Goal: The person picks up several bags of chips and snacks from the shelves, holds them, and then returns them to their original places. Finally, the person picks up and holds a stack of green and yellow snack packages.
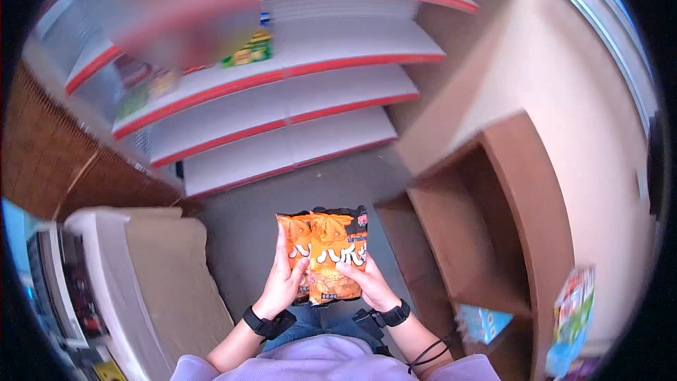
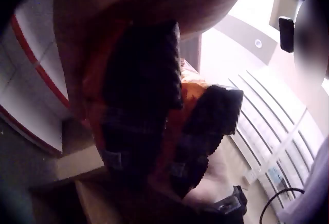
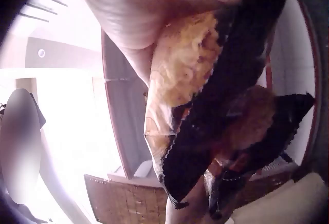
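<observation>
Two orange and black snack bags are held upright in front of the body in the head view. The front snack bag (image 1: pixel 330 250) overlaps the back snack bag (image 1: pixel 293 229), which stands to its left. My left hand (image 1: pixel 282 279) grips the back bag at its left side, fingers behind and thumb on the front. On the right, my right hand (image 1: pixel 371 286) holds the front bag by its lower right side, its thumb across the printed face. Black crimped bag ends (image 2: pixel 144 70) fill the left wrist view. The right wrist view shows a clear window (image 3: pixel 190 64) on one bag.
White shelves (image 1: pixel 345 41) with red edges stand ahead, holding a green and yellow packet (image 1: pixel 252 51). At right is a brown wooden shelf unit (image 1: pixel 536 197) with a blue packet (image 1: pixel 485 323). A beige-covered piece (image 1: pixel 169 268) stands at left, above the grey floor (image 1: pixel 240 229).
</observation>
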A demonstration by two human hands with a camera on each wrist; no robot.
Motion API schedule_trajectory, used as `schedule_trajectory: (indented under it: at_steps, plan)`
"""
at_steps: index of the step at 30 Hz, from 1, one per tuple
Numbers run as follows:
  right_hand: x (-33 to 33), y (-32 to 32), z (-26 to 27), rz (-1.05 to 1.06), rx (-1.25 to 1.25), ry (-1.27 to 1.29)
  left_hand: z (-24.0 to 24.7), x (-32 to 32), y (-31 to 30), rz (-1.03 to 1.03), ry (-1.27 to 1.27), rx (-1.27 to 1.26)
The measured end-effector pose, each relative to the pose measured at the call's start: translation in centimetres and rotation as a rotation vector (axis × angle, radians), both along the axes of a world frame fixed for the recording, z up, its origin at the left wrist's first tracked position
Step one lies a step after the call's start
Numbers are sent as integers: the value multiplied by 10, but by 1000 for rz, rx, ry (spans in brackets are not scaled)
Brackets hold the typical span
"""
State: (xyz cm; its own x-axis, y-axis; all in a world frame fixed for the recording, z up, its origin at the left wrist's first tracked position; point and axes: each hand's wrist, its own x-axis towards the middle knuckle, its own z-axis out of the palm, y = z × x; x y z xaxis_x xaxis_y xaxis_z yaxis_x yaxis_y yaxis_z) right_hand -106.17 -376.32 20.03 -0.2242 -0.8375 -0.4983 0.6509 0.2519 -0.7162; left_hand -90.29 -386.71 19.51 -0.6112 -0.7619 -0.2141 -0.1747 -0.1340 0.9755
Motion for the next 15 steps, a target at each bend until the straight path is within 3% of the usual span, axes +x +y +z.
schedule_trajectory:
  at_steps: [1,2,5,6,10,15]
  plan:
    - [4,4,-6,-63,-26,-7,-7,-3,-5,-111,-125,-243]
    - [2,14,-9,-131,-47,-4,-12,-11,-6,-177,-121,-253]
    - [21,3,-3,-314,-21,128,-31,-20,-39,-495,-71,-112]
    - [28,7,-12,-368,26,136,-38,-28,-42,-495,12,48]
    - [46,8,-18,-571,-41,15,-46,-46,-69,-782,33,45]
    - [81,24,-33,-854,-108,200,-34,-85,-75,-1106,56,198]
